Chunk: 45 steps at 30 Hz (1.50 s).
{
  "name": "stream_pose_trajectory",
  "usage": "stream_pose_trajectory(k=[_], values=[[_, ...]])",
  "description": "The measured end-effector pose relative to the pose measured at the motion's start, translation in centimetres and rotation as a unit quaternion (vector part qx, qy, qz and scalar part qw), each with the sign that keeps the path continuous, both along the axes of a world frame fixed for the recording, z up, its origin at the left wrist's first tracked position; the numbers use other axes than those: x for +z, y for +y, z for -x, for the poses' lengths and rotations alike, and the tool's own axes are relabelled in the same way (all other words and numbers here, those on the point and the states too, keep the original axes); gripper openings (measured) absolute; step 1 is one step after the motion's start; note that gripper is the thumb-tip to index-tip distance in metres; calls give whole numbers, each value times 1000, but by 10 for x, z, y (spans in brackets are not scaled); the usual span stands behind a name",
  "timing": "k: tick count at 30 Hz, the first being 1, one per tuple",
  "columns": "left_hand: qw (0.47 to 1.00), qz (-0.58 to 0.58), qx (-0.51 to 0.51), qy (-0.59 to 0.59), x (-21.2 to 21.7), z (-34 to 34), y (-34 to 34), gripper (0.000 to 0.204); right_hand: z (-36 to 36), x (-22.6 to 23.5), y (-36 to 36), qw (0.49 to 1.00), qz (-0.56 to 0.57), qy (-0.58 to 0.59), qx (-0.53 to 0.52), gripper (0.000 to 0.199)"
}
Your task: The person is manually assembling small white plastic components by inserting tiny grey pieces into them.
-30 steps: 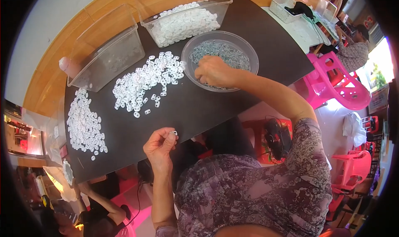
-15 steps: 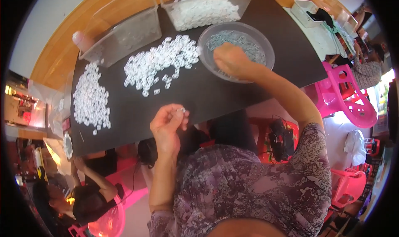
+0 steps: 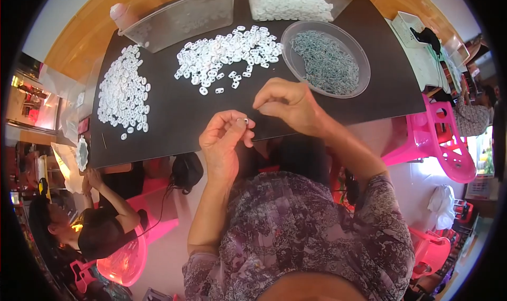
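Observation:
My left hand (image 3: pixel 227 134) is above the front edge of the dark table, thumb and fingers pinched on a small white plastic piece (image 3: pixel 245 121). Just right of it hovers my right hand (image 3: pixel 288 103), fingertips pressed together; whatever is between them is too small to make out. Beyond my right hand stands a round clear bowl (image 3: pixel 364 66) of thin grey-green metal pieces (image 3: pixel 330 63) that look like screws. A loose heap of white oval pieces with holes (image 3: pixel 227 53) lies ahead of my left hand. Another heap of white ovals (image 3: pixel 124 90) spreads at the far left.
At the back stand a clear plastic bin (image 3: pixel 185 24) and a second bin full of white pieces (image 3: pixel 290 5). A pink stool (image 3: pixel 422 137) is right of the table (image 3: pixel 174 137). Another person (image 3: pixel 100 229) sits at the lower left. A white basket (image 3: pixel 409 26) rests on a side table.
My right hand has come out of the bowl and moved down toward my left hand. My left hand still pinches the white piece. The view has shifted slightly.

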State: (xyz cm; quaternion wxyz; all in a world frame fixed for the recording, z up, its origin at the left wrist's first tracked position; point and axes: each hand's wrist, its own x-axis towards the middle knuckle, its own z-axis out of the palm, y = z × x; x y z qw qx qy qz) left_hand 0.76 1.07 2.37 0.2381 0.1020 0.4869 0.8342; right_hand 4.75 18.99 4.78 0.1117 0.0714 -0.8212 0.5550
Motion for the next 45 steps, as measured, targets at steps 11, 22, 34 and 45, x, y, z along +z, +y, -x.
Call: stream_pose_trajectory(k=[11, 22, 34, 45], values=[[994, 51, 45, 90, -4, -8, -20, 18, -2, -10, -38, 984, 149, -95, -7, 14], [983, 77, 70, 151, -7, -15, -23, 18, -7, -8, -51, 994, 61, -74, -46, 15], [963, 145, 92, 209, -11, -14, -33, 17, -7, -8, -59, 994, 59, -71, -51, 15], [929, 209, 112, 284, -15, -14, -39, 17, -6, -17, -64, 997, 34, -44, -58, 14]])
